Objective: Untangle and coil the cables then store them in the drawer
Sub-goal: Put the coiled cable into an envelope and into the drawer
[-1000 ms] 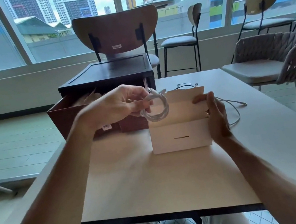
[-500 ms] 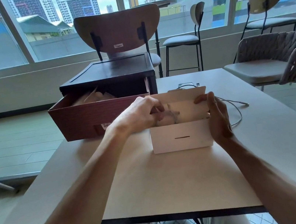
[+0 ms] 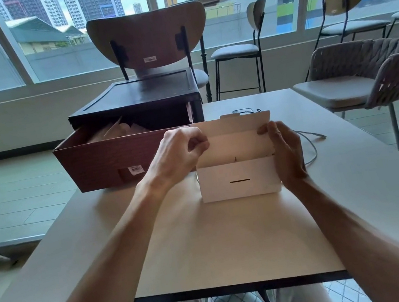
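Note:
A small white cardboard box (image 3: 240,182) stands on the table with its lid flap (image 3: 236,142) raised. My left hand (image 3: 178,155) pinches the flap's left edge. My right hand (image 3: 284,150) holds the box's right side, thumb on the flap's right edge. The coiled white cable is hidden from view. A loose grey cable (image 3: 309,143) lies on the table to the right of the box. Behind and to the left, the brown drawer (image 3: 96,164) is pulled out of its dark cabinet (image 3: 137,98), with papers inside.
The beige table (image 3: 208,248) runs from the box to its near edge. A wooden-backed chair (image 3: 149,36) stands behind the cabinet. A woven grey armchair (image 3: 354,79) sits right of the table, with bar stools along the windows. A dark object (image 3: 243,111) lies behind the box.
My left hand carried the coiled white cable down into the white box, let it go, and now pinches the lid flap. My right hand stayed on the box.

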A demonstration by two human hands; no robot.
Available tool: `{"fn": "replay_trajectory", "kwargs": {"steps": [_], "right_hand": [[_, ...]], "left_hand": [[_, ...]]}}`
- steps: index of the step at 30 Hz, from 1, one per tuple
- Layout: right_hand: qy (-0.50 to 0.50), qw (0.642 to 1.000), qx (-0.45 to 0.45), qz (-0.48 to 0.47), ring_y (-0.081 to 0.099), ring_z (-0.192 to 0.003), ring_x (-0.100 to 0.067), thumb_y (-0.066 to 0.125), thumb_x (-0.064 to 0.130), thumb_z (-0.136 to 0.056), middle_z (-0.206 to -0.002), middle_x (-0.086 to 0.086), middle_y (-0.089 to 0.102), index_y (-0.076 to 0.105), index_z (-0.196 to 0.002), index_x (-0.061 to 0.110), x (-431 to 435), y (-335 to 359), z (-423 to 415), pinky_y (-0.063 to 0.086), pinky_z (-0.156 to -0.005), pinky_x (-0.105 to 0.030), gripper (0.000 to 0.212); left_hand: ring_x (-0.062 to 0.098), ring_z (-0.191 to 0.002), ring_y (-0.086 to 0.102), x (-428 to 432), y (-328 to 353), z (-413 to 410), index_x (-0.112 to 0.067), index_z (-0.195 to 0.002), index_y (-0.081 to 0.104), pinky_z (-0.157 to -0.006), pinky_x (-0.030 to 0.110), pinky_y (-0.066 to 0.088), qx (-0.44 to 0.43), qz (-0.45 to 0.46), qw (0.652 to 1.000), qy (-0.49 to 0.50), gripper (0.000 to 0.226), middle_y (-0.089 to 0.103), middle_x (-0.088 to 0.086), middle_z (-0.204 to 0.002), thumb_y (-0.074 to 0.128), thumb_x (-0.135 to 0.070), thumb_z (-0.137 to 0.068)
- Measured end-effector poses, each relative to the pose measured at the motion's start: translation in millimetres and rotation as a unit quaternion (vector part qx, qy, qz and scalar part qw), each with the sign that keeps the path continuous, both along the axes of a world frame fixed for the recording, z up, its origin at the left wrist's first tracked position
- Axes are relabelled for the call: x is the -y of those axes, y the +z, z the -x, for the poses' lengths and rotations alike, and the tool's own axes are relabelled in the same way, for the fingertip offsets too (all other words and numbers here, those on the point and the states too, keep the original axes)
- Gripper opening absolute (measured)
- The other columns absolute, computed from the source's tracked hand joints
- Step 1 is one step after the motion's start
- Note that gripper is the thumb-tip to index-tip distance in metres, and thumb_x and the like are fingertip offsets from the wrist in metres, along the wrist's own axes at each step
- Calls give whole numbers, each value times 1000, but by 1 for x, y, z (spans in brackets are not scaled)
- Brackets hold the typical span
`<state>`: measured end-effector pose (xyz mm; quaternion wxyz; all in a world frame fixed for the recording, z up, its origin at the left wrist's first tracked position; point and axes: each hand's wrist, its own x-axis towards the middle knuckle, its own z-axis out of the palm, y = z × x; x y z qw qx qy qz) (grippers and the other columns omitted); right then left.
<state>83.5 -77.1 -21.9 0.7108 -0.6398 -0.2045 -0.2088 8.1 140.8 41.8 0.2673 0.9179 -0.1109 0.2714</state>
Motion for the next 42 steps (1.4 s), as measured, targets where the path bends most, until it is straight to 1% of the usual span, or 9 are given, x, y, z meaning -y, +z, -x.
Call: {"fn": "replay_trajectory", "kwargs": {"steps": [4, 8, 12, 17, 20, 25, 31, 34, 42], "right_hand": [[-29, 999, -24, -14, 56, -79, 1, 46, 31, -97, -79, 18, 67, 66, -79, 22, 4, 2, -3, 40, -72, -17, 28], [-79, 993, -63, -55, 54, -69, 7, 46, 30, -101, -77, 23, 67, 67, -80, 22, 9, 9, -1, 40, -61, -10, 31], [-91, 987, -90, -95, 56, -75, -9, 44, 37, -102, -83, 15, 67, 68, -80, 25, 8, 15, -1, 43, -65, -25, 35], [-39, 987, -99, -117, 58, -75, -7, 36, 38, -106, -87, 17, 66, 67, -90, 27, -5, 38, 1, 45, -62, -25, 37], [36, 991, -70, -113, 64, -89, -16, 30, 43, -107, -108, 5, 67, 66, -108, 35, -12, 59, -4, 56, -64, -34, 36], [92, 991, 18, -98, 63, -100, -22, 37, 43, -104, -117, -9, 62, 56, -126, 33, -24, 94, -19, 57, -78, -40, 31], [91, 987, 78, -105, 62, -96, -23, 46, 30, -101, -116, -15, 66, 65, -114, 24, -49, 125, -35, 54, -75, -42, 25], [44, 988, 88, -118, 62, -85, -19, 45, 27, -103, -99, -7, 67, 64, -101, 23, -59, 134, -42, 52, -67, -38, 19], [-41, 983, 86, -158, 56, -71, -14, 49, 27, -103, -77, 1, 58, 54, -75, 25, -79, 144, -60, 48, -55, -25, 29]], "left_hand": [[8, -90, 59, 1, -10, 0, -22, -116, 66, -80, 18, 52, 13, 79, 997, -6, 34, 56, -2, -105, 78, -33, -85], [5, -110, 60, 7, -17, 4, -31, -131, 47, -86, 27, 57, -27, 182, 981, -60, 65, 56, -7, -122, 83, -41, -78], [7, -101, 68, 17, -30, 2, -31, -146, 31, -82, 28, 59, -85, 218, 965, -120, 86, 63, -8, -119, 81, -39, -77], [10, -102, 68, 25, -31, -12, -25, -155, 29, -82, 28, 57, 9, 282, 953, -112, 78, 68, -4, -120, 68, -43, -89], [6, -103, 65, 25, -18, -21, -20, -155, 26, -80, 18, 53, 63, 317, 941, -100, 70, 65, -3, -120, 62, -31, -96], [13, -109, 66, 21, 1, -30, -22, -154, 26, -87, 31, 58, 141, 388, 908, -80, 58, 64, -3, -122, 52, -21, -103], [-1, -96, 65, 9, 31, -48, -12, -145, 33, -78, 18, 53, 191, 456, 865, -87, 42, 69, -11, -111, 46, -9, -105], [6, -89, 66, 1, 44, -57, -16, -135, 35, -72, 23, 53, 196, 448, 868, -81, 32, 66, 9, -111, 48, -18, -105], [3, -76, 63, -15, 67, -86, -16, -110, 36, -62, 27, 55, 208, 429, 878, -47, 24, 62, 4, -101, 56, -27, -101]]}}
